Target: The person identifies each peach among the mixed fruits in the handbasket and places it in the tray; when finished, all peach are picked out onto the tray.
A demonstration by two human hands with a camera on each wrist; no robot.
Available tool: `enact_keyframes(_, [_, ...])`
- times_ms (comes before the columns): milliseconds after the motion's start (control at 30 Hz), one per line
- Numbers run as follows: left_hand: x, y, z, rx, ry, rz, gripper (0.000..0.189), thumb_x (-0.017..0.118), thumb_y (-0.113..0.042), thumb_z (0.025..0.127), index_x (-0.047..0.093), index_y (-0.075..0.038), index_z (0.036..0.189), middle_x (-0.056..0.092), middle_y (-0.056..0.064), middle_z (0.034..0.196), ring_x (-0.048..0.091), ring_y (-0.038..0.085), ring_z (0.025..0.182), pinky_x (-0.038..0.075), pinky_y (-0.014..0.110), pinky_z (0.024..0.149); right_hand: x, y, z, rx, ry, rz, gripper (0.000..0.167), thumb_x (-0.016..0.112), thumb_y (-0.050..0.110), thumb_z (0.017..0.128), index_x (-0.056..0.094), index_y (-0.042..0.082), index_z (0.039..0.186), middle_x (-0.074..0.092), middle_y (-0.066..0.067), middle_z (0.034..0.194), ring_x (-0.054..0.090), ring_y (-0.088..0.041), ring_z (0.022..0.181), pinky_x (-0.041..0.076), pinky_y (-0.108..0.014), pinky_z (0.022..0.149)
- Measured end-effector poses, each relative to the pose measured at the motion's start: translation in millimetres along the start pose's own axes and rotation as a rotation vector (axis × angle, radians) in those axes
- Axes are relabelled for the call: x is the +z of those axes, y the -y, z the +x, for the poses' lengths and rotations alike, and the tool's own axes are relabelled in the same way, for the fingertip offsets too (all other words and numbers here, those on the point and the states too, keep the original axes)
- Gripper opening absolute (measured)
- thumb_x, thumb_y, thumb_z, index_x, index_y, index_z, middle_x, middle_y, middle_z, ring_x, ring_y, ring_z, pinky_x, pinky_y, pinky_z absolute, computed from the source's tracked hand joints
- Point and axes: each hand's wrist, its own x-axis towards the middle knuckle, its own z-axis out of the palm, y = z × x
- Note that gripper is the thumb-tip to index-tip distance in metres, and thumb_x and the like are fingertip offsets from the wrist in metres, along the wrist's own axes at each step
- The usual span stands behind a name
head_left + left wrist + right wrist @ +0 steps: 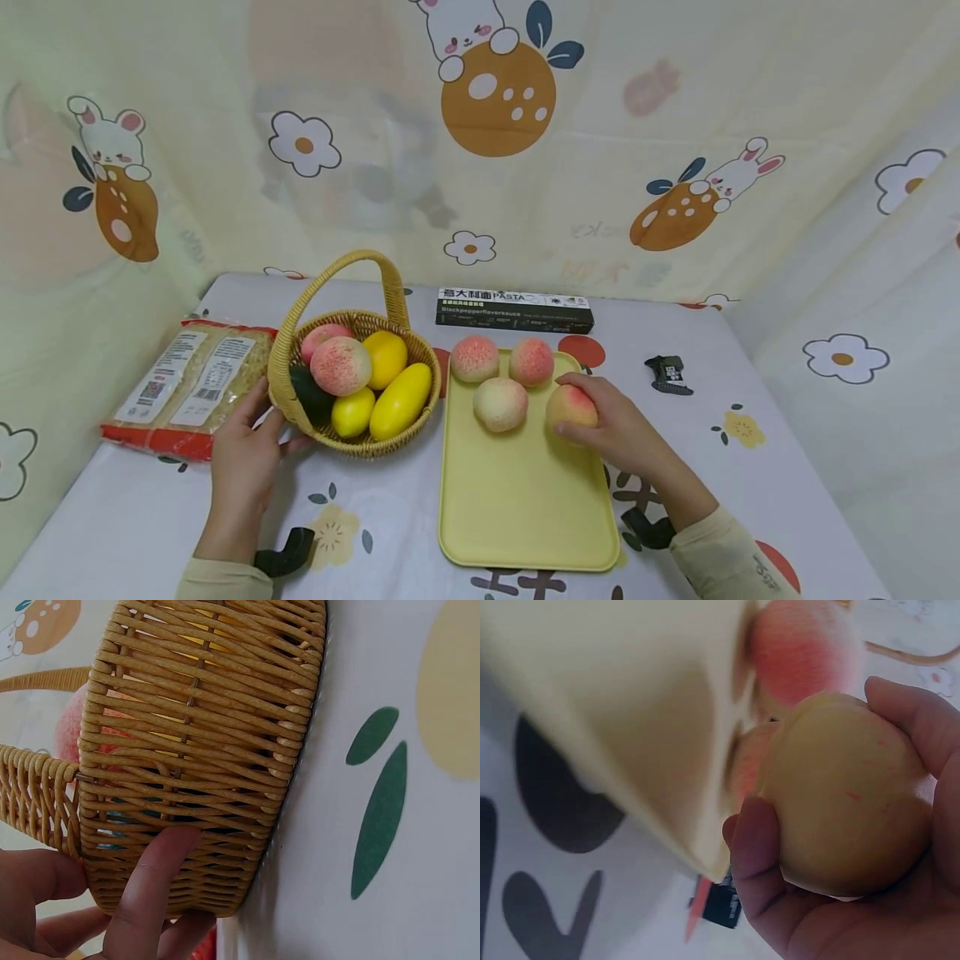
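Observation:
At the left, my left hand (243, 454) rests against a wicker basket (367, 448) with a tall handle; its spread fingers touch the woven side (195, 742). Inside the basket are pink peaches (341, 365), a lemon (352, 412), a yellow mango-like fruit (401, 402), another yellow fruit (386, 358) and something dark green (311, 396). My right hand (622, 421) grips a peach (572, 408) over the right edge of a yellow tray (525, 500). Three more peaches (501, 405) lie at the tray's far end. In the right wrist view, fingers and thumb wrap the held peach (847, 795).
A black pasta box (514, 312) lies behind the tray. Left of the basket is a clear, red-edged bag of grain (202, 383). A small dark object (669, 375) lies to the right on the patterned cloth. A printed curtain (375, 208) hangs behind the table.

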Motion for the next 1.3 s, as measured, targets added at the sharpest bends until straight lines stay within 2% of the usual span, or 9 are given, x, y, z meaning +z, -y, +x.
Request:
enact_keyframes(367, [0.2,0.8,0.5,0.011,-0.008,0.008,0.058,0.055,-0.039,0.110,0.033,-0.041,0.164,0.042,0.003,0.169,0.054,0.027,0.140,0.063,0.018,0.076,8,-6,14.8,0.018,0.019,-0.065,0.066,0.080,0.036,0.093,0.055,0.010,0.149,0.060,-0.016,0.134,0.059,-0.027,0.109,0.056,-0.037,0.086])
enact_keyframes(533, [0.4,0.7,-0.1,0.012,-0.010,0.011,0.059,0.055,-0.039,0.110,0.033,-0.040,0.164,0.042,0.004,0.169,0.054,0.028,0.141,0.062,0.017,0.075,12,-6,18.7,0.045,0.032,-0.085,0.069,0.079,0.037,0.094,0.051,0.012,0.153,0.056,-0.016,0.140,0.059,-0.028,0.111,0.056,-0.042,0.090])
enact_keyframes(700, [0.7,0.3,-0.5,0.010,-0.008,0.008,0.059,0.055,-0.040,0.110,0.033,-0.040,0.164,0.041,0.004,0.170,0.054,0.029,0.142,0.062,0.017,0.074,15,-8,19.4,0.059,0.056,-0.101,0.072,0.079,0.039,0.094,0.050,0.014,0.155,0.053,-0.017,0.141,0.060,-0.029,0.112,0.058,-0.046,0.093])
enact_keyframes(900, [0.7,-0.5,-0.7,0.008,-0.011,0.018,0.058,0.055,-0.039,0.110,0.033,-0.040,0.164,0.041,0.004,0.170,0.053,0.029,0.143,0.062,0.016,0.074,15,-10,18.6,0.024,0.070,-0.089,0.074,0.081,0.036,0.094,0.048,0.012,0.156,0.053,-0.018,0.140,0.057,-0.030,0.115,0.057,-0.044,0.095])
enact_keyframes(1033, [0.7,-1.2,-1.5,-0.008,-0.005,0.011,0.058,0.054,-0.037,0.111,0.031,-0.040,0.165,0.041,0.005,0.170,0.053,0.030,0.142,0.062,0.017,0.074,13,-8,16.8,0.046,0.083,-0.086,0.075,0.079,0.038,0.095,0.046,0.013,0.157,0.052,-0.019,0.142,0.057,-0.031,0.115,0.059,-0.044,0.094])
enact_keyframes(1300, [0.7,-1.6,-2.2,-0.016,0.000,0.011,0.059,0.052,-0.034,0.112,0.029,-0.039,0.166,0.039,0.006,0.171,0.054,0.031,0.142,0.063,0.018,0.074,13,-7,14.5,0.054,0.061,-0.108,0.077,0.084,0.037,0.090,0.049,0.011,0.153,0.055,-0.019,0.141,0.060,-0.031,0.113,0.059,-0.050,0.097])
